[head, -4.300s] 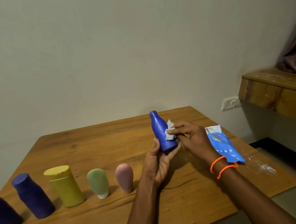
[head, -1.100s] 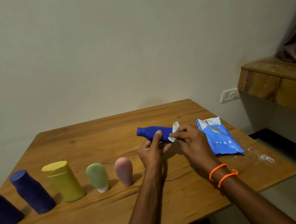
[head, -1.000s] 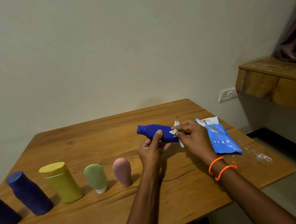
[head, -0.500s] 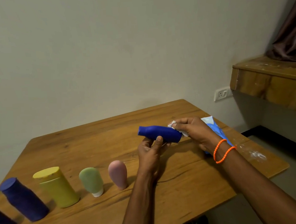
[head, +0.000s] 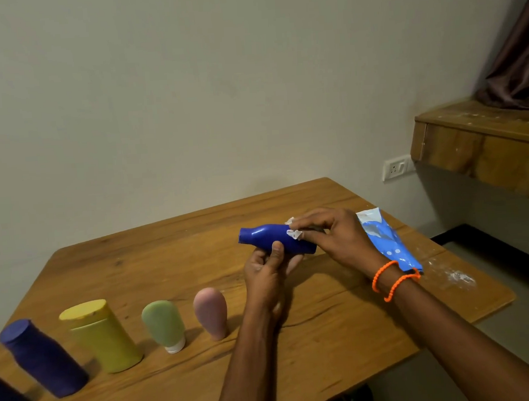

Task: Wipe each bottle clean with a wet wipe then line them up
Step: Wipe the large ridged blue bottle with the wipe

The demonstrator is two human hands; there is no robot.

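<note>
Centre frame, above the bench (head: 167,263), the left hand (head: 266,273) gripped the blue bottle (head: 275,238) sideways; the right hand (head: 334,237) pinched a wipe (head: 293,232) against it. No label was readable.

Domestic room, most likely a bedroom or living area in a home. Evidence: plain painted wall (head: 187,96); a wooden worktop (head: 167,260) set against it; a wall socket (head: 398,167) low on the wall, beyond and right of the fingers; a wooden ledge (head: 484,141) farther right with a dark curtain (head: 519,57) hanging onto it.
</note>
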